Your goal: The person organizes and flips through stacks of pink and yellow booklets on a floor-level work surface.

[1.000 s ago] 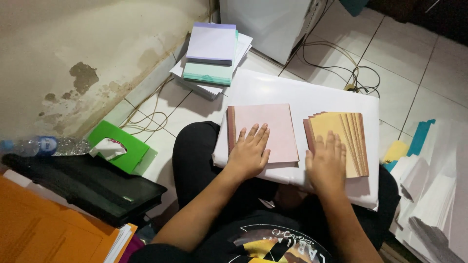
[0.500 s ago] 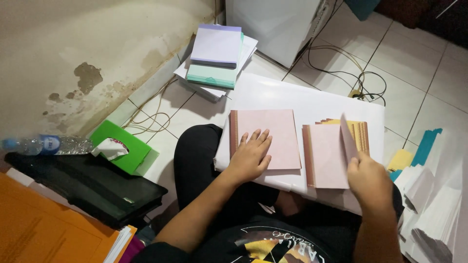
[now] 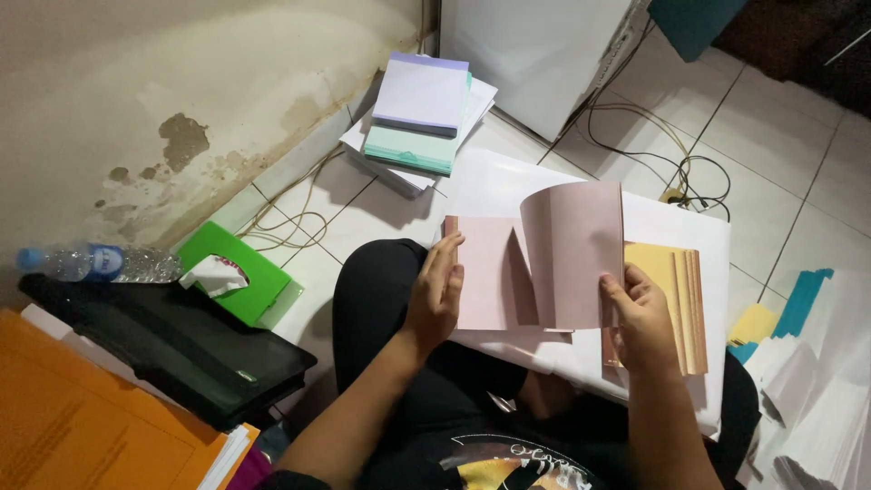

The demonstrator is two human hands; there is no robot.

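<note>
My right hand [image 3: 640,313] pinches 1 pink paper sheet [image 3: 573,254], lifted upright. My left hand [image 3: 435,295] lies open, fingers steadying the flat pink paper stack [image 3: 481,272] on the white board [image 3: 689,236].

So there's a big white board [image 3: 676,240] across the person's lap. On it, the pink stack [image 3: 485,272] sits to the left and the yellow stack [image 3: 676,281] to the right, with one lifted sheet [image 3: 572,249] standing between them. Further back on the floor is a pile of paper pads [image 3: 422,122]. Off to the left, the tissue box [image 3: 238,272] sits beside the water bottle [image 3: 100,263], near the wall.
</note>
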